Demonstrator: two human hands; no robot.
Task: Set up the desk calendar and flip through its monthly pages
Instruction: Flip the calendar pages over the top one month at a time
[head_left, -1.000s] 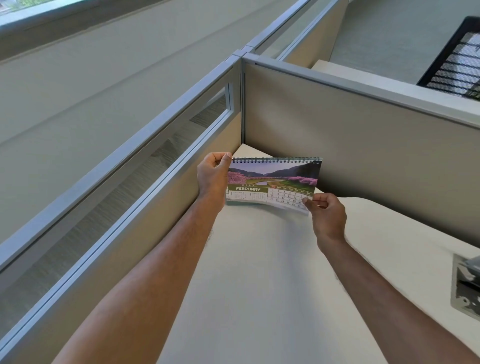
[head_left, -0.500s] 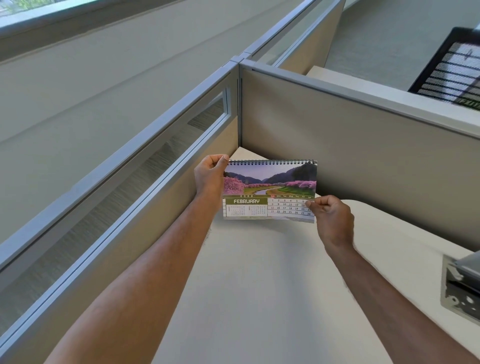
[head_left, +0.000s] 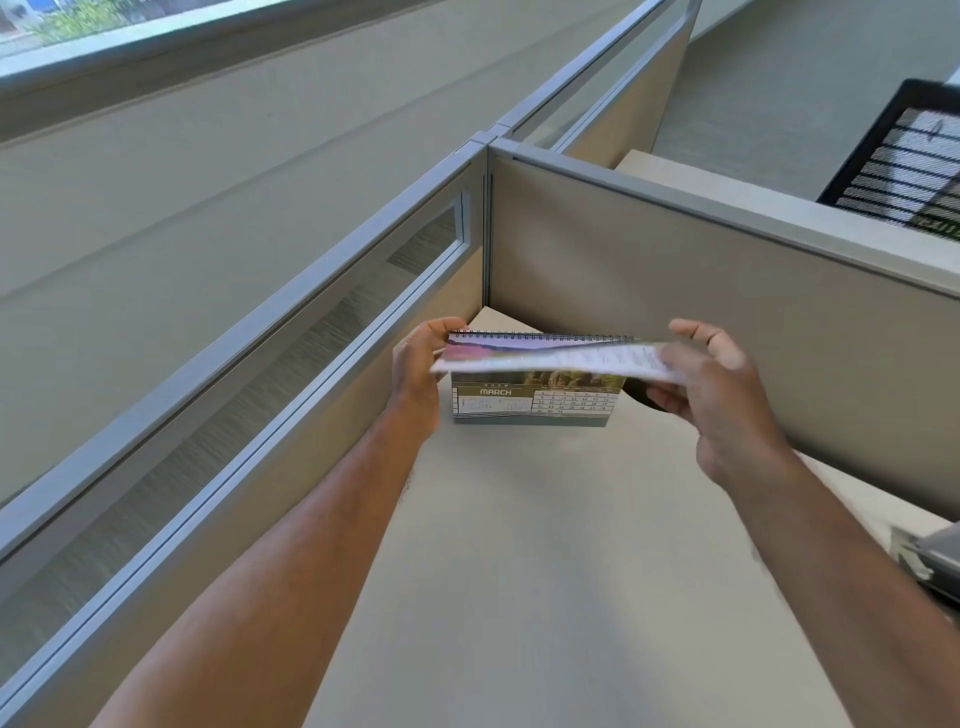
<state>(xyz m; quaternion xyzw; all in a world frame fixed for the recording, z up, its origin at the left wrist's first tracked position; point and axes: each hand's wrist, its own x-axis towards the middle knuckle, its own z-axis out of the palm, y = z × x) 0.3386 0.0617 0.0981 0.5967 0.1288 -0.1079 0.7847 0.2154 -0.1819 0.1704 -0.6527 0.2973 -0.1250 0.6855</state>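
- We see a spiral-bound desk calendar (head_left: 532, 402) with printed monthly pages standing on the pale cream desk top (head_left: 519, 545), back in the corner where the two beige fabric cubicle partitions (head_left: 701, 312) with grey metal rails meet, at about 12 o'clock from the camera
- The page facing us reads MARCH on an olive-green band, with a date grid to its right and a greenish landscape photo above; the small print is too fine for us to read
- One loose page (head_left: 550, 357), carrying a pink and purple picture, is lifted to nearly level over the March page, hinged on the black wire binding along the top edge; it is blurred
- Our left hand (head_left: 418, 379) grips the calendar's upper left corner at its 9 o'clock side, thumb on top by the wire coil and fingers curled behind, out of our sight
- Our right hand (head_left: 719, 395) is at the calendar's 3 o'clock side, pinching the right edge of the lifted page between the thumb above and the fingers below, the remaining fingers loosely bent
- Both bare forearms reach in from 6 o'clock, the left from lower left and the right from lower right
- A grey device (head_left: 935, 566) lies on the desk at about 4 o'clock, cut by the frame edge; we cannot tell what it is
- A black mesh chair back (head_left: 904, 166) shows beyond the far partition at about 2 o'clock
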